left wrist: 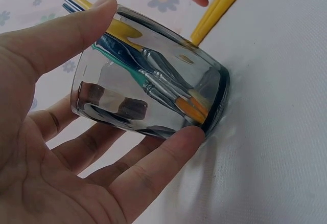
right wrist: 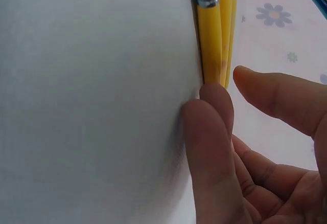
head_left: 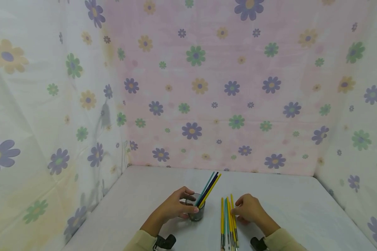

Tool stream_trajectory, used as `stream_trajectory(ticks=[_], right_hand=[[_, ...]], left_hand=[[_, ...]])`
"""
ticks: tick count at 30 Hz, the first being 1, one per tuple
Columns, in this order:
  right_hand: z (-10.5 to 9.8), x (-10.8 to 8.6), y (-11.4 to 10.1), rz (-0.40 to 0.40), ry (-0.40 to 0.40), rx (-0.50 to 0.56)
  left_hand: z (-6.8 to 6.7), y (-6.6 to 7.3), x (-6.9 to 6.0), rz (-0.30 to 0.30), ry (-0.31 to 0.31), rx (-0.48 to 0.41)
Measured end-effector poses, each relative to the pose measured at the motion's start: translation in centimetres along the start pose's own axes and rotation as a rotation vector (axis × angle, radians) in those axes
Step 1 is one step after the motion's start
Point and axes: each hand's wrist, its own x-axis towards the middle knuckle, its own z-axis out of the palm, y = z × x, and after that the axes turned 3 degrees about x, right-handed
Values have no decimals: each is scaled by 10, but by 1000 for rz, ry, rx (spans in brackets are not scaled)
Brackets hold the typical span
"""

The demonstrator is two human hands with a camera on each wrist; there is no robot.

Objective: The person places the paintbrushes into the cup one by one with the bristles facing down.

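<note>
My left hand (head_left: 176,206) holds a clear glass (head_left: 196,215) around its side, with the thumb near the rim in the left wrist view. Several brushes stand tilted in the glass (left wrist: 171,42): turquoise, dark blue and yellow handles (head_left: 211,190), bristles down. Right of it, several yellow and turquoise brushes (head_left: 222,216) lie side by side, handles pointing away from me. At the rightmost yellow handles is my right hand (head_left: 249,209); in the right wrist view its fingertips (right wrist: 217,98) meet a yellow handle's end (right wrist: 210,55), while the thumb is spread apart.
A white-covered table (head_left: 301,209) extends under both hands. Flower-patterned cloth hangs behind it (head_left: 220,111) and along the left (head_left: 56,122) and right sides (head_left: 358,115). Dark camera mounts are worn on the left wrist (head_left: 165,242) and right wrist (head_left: 258,243).
</note>
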Motion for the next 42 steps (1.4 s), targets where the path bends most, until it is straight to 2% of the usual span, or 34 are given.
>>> stream_trajectory(ticks=[4, 9, 12, 20, 29, 42], right_hand=[[3, 0, -4, 16, -1, -32], [5, -1, -6, -16, 4, -59], [7, -1, -7, -25, 7, -65], [12, 4, -10, 11, 0, -63], [13, 5, -9, -1, 23, -80], [12, -1, -13, 8, 32, -27]], left_hand=[[1, 1, -1, 6, 0, 4], [0, 2, -2, 12, -3, 7], [0, 2, -2, 13, -4, 8], [-1, 3, -2, 1, 1, 10], [-1, 3, -3, 1, 2, 12], [-1, 2, -1, 7, -20, -3]])
